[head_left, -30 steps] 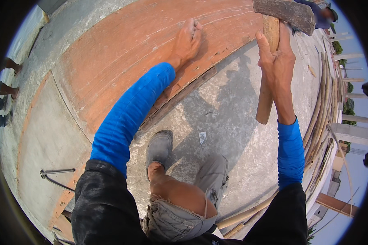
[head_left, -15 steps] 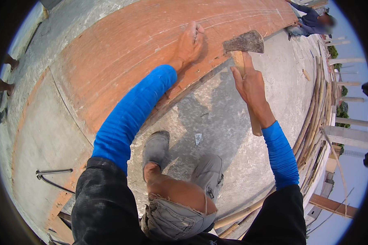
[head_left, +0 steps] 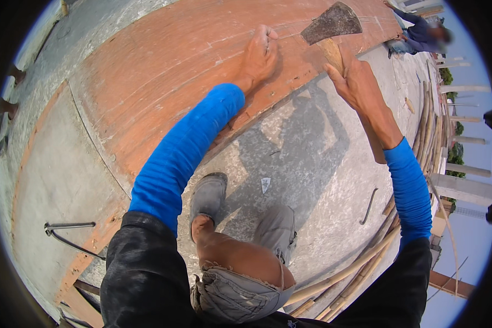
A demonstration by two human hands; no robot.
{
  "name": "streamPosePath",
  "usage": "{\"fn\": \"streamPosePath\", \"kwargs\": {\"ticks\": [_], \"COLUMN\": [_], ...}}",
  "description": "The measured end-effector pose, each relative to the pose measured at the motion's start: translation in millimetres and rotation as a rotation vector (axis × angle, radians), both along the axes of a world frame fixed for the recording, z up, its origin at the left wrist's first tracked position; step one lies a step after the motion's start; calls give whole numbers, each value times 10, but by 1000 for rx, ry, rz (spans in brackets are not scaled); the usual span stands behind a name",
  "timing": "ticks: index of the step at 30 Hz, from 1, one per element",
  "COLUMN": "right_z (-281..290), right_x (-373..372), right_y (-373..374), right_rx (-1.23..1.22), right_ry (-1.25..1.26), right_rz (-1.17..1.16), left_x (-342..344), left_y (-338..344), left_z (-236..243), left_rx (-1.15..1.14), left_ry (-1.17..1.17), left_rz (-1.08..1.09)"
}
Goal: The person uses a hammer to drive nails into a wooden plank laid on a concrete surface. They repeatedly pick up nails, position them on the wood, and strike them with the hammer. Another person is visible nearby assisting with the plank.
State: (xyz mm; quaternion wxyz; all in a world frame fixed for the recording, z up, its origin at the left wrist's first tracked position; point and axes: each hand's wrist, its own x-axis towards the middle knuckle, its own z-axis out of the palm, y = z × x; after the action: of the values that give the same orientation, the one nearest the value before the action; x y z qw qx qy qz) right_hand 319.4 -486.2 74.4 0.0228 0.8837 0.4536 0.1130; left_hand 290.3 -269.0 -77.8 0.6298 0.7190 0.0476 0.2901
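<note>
My right hand grips the wooden handle of a hatchet, whose broad, worn dark blade is held up over the far edge of an orange-brown wooden panel. The lower end of the handle sticks out below my wrist. Resting on the panel, my left hand is closed with its fingers curled in. Whatever it may hold, if anything, is hidden by the fingers. Several faint lines run along the panel's surface near that hand.
A grey panel adjoins the orange one at left, with a bent metal bar on it. Another bent rod lies on the concrete floor. Wooden poles line the right side. A co-worker crouches at the panel's far end.
My right hand has raised the hatchet up and to the right. The left fist has shifted slightly right and stays closed. A bent rod on the floor has come into sight.
</note>
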Motion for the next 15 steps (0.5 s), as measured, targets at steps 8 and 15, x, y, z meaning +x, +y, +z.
{"fn": "streamPosePath", "kwargs": {"ticks": [8,15], "right_z": [-1,-411], "right_x": [-260,-479], "right_y": [-254,-101], "right_rx": [110,82], "right_ry": [272,119], "right_rz": [-245,-123], "left_x": [49,44], "left_y": [-17,2], "left_z": [-60,-21], "left_rx": [-14,39], "left_ry": [-86,-43], "left_rz": [79,70]}}
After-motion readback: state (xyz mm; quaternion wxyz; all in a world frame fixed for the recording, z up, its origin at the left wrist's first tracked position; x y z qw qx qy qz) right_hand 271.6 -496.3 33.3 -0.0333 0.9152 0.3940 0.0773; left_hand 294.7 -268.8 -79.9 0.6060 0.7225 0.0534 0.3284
